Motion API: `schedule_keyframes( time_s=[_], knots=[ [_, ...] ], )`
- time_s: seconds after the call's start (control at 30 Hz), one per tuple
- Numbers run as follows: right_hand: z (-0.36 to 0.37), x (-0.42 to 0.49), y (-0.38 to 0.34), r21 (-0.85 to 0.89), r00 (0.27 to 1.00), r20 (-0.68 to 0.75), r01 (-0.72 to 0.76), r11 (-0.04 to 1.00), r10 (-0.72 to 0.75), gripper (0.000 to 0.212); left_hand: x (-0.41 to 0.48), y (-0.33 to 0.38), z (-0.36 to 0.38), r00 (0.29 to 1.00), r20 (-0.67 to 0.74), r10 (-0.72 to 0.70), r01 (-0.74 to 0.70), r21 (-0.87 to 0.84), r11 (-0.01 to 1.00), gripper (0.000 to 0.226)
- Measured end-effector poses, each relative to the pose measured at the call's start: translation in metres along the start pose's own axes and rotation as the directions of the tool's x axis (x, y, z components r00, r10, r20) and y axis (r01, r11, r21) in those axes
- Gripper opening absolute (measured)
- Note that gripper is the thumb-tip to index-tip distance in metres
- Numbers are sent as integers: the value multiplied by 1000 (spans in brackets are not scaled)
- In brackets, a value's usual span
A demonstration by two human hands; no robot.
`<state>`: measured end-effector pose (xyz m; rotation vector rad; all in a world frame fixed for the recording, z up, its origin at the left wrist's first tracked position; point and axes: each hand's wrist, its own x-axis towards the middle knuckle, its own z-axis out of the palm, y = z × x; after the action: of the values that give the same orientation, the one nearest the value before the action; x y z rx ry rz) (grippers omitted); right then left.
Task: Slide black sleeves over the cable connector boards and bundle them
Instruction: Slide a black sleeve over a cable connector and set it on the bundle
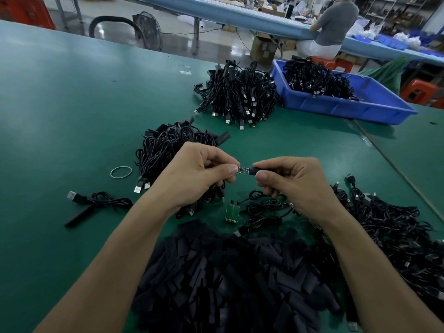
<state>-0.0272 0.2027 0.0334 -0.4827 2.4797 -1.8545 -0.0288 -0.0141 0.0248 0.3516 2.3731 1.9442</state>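
Above table [72,104], L hand [192,174] grip pinches connector board [243,169], R hand [295,181] grip pinches black sleeve [258,169] at its end; print unreadable.

**A workshop hall beyond the green surface**

The green surface [72,92] fills the foreground. Past its far edge, a glossy grey floor [177,32] reflects pale light. At 11 o'clock a wire-cage fan [147,30] stands on it. A long blue bench [240,18] runs from 12 to 2 o'clock, where a person in a grey top [336,22] sits. An open cardboard box [264,48] lies underneath. Orange stools [418,91] stand at 2 o'clock, with dim shelving [396,10] behind.
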Motion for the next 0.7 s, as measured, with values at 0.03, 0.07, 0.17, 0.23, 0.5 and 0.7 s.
schedule_keyframes(
  time_s=[0.03,0.07,0.17,0.23,0.5,0.7],
  knots=[
    [-1,0,-1,-9,1000,10,-10,1000,10,20,0,0,1,1000,6,5,-5,2,1000,6],
    [-2,1,-1,-19,1000,9,-13,1000,13,21,0,1,1,1000,12,9,-9,2,1000,6],
    [-3,0,-2,-46,1000,-18,17,999,-18,23,-1,1,0,1000,21,3,-3,-22,1000,7],
    [-1,0,-4,-52,999,-8,37,998,-37,23,-1,2,1,1000,22,-2,3,-43,999,7],
    [9,-1,-2,-64,990,-65,125,990,-129,19,-1,-1,4,999,-35,-20,19,-26,999,18],
    [12,-3,1,-64,981,-137,130,989,-138,15,2,-6,3,996,-66,-56,64,118,991,28]
  ],
)
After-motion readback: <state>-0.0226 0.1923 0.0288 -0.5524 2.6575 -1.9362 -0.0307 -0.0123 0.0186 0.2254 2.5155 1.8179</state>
